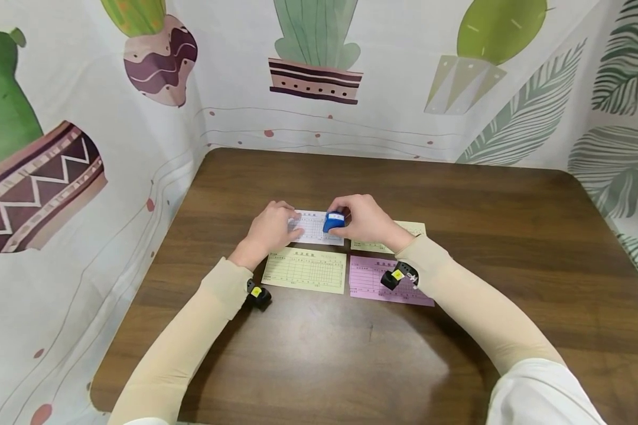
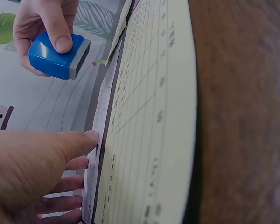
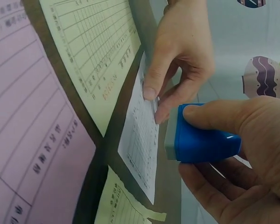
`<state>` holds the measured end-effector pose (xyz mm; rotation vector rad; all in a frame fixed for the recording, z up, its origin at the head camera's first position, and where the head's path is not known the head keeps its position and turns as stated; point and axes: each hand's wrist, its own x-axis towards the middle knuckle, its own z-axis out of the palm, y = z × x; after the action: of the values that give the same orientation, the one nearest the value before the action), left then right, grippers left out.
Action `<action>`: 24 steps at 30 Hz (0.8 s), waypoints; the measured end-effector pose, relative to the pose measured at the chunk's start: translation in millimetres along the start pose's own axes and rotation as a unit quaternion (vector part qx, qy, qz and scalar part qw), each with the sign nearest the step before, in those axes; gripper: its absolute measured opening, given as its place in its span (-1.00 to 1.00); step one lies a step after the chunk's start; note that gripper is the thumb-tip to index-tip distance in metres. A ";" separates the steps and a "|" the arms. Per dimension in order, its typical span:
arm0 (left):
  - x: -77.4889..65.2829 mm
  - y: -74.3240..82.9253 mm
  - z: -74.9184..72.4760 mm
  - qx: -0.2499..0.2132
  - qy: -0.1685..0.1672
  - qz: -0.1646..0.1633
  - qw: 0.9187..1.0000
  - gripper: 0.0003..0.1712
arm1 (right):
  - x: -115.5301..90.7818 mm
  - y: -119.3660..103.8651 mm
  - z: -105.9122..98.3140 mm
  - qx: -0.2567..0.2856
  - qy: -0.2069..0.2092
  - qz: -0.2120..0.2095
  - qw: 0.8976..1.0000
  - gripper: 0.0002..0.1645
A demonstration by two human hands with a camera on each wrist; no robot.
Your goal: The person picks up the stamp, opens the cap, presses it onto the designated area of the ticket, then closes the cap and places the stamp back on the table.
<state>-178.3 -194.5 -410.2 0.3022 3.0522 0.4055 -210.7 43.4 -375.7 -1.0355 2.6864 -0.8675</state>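
A blue self-inking stamp (image 1: 333, 222) is gripped between the thumb and fingers of my right hand (image 1: 365, 216). In the right wrist view the stamp (image 3: 203, 137) is held just above the white form (image 3: 141, 140), its grey base facing the paper and apart from it. My left hand (image 1: 270, 228) rests its fingertips on the left part of the white form (image 1: 312, 235), fingers spread and holding nothing. In the left wrist view the left thumb (image 2: 79, 142) touches the paper, and the stamp (image 2: 53, 56) shows beyond it.
Nearer me lie a yellow form (image 1: 304, 270) and a pink form (image 1: 364, 277). Another yellow form (image 1: 414, 229) is partly covered by my right wrist. The brown wooden table (image 1: 319, 354) is backed by a cactus-print cloth (image 1: 393, 77).
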 end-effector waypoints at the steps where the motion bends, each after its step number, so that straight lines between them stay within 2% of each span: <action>1: 0.2 -0.1 -0.2 0.001 0.000 0.000 1.000 -0.50 | 0.5 0.0 0.8 -0.003 -0.001 0.000 1.000 -0.61; 16: -3.0 0.9 0.0 0.001 -0.001 -0.006 1.000 -0.49 | -1.7 3.9 17.0 -0.035 -0.013 -0.010 0.999 -0.60; 24: -3.1 0.8 -0.9 0.005 -0.002 -0.006 1.000 -0.50 | 0.0 2.4 18.4 -0.043 -0.015 -0.013 0.999 -0.59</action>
<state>-175.1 -194.6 -409.0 0.2854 3.0525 0.3881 -206.1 36.2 -392.2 -1.0953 2.7127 -0.7418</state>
